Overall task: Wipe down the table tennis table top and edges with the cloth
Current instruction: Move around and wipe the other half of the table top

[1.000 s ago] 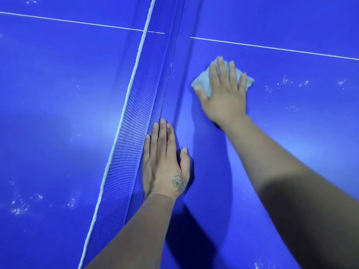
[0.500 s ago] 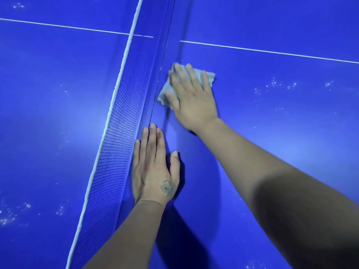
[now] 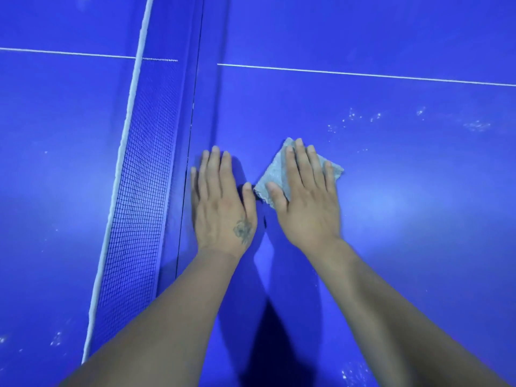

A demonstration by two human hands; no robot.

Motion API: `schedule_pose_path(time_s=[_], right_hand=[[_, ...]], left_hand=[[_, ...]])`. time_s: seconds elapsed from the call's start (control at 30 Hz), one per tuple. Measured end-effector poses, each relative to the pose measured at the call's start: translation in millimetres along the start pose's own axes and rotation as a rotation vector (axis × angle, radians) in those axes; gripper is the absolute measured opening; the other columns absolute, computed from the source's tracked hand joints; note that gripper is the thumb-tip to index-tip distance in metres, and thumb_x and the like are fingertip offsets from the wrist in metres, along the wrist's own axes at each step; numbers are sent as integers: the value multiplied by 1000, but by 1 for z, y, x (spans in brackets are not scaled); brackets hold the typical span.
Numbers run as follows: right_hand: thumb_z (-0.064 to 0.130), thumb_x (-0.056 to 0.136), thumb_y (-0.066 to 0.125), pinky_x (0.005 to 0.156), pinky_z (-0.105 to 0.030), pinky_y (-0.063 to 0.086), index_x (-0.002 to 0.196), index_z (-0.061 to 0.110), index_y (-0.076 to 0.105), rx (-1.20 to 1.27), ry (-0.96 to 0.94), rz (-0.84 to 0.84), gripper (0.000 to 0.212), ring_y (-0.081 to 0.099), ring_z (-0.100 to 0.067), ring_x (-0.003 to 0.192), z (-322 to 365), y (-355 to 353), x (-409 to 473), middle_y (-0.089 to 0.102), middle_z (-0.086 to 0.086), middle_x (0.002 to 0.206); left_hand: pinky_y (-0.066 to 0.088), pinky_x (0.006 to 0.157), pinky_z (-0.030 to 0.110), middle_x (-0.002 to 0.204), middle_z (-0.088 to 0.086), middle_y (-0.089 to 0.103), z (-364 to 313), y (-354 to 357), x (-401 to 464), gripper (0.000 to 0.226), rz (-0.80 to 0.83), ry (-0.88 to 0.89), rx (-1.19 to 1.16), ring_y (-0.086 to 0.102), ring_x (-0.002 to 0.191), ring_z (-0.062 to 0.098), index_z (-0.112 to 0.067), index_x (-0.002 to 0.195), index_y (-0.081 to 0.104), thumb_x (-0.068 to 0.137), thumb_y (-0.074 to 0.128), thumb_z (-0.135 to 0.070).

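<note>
Grey cloth (image 3: 275, 174), folded to a small square, now sits frame centre on the blue table (image 3: 405, 219), pulled back from the net (image 3: 142, 177) vs 0.5 s ago. Right hand (image 3: 305, 208) lies flat on it, fingers spread, no closed grip. Left hand (image 3: 222, 208) also flat & open, just beside the net, thumb near the cloth's corner.

We are in a games room: we see a big blue counter (image 3: 391, 219) with white lines and a net (image 3: 139, 191).
</note>
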State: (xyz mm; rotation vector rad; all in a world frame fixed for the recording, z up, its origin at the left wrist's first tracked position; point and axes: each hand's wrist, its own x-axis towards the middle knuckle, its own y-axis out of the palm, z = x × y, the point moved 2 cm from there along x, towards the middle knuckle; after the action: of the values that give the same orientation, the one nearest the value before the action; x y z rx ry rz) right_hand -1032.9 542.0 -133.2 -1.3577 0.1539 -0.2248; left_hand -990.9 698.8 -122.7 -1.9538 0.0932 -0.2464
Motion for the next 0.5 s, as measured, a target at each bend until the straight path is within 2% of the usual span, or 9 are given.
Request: schedule_pose_path(time_s=[0.1, 0.23, 0.37, 0.5], right_hand=[[45, 111, 28, 134, -54, 7, 172, 14, 16, -2, -39, 44, 70, 5, -22, 167, 2, -1, 15, 10, -1, 180], [39, 103, 20, 133, -56, 5, 172, 14, 18, -11, -136, 94, 73, 6, -23, 167, 21, 0, 53, 11, -1, 180], [52, 107, 25, 133, -56, 7, 171, 16, 23, -11, -147, 44, 73, 12, -22, 166, 28, 5, 102, 17, 1, 179], [63, 109, 19, 133, -54, -2, 173, 21, 9, -61, -118, 111, 77, 1, -18, 167, 8, 0, 146, 3, 7, 180]], left_hand=[[9, 134, 50, 177, 12, 17, -4, 13, 23, 66, 64, 50, 111, 10, 165, 27, -4, 166, 26, 107, 32, -33], [10, 134, 52, 178, 11, 13, -3, 17, 25, 66, 96, 56, 180, 7, 166, 26, -5, 168, 22, 107, 22, -32], [11, 133, 53, 178, 9, 14, -4, 16, 28, 68, 85, 54, 221, 8, 166, 26, -8, 169, 23, 107, 26, -37], [9, 133, 52, 178, 8, 15, -4, 16, 26, 72, 89, 52, 226, 7, 166, 25, -9, 169, 22, 109, 31, -47]])
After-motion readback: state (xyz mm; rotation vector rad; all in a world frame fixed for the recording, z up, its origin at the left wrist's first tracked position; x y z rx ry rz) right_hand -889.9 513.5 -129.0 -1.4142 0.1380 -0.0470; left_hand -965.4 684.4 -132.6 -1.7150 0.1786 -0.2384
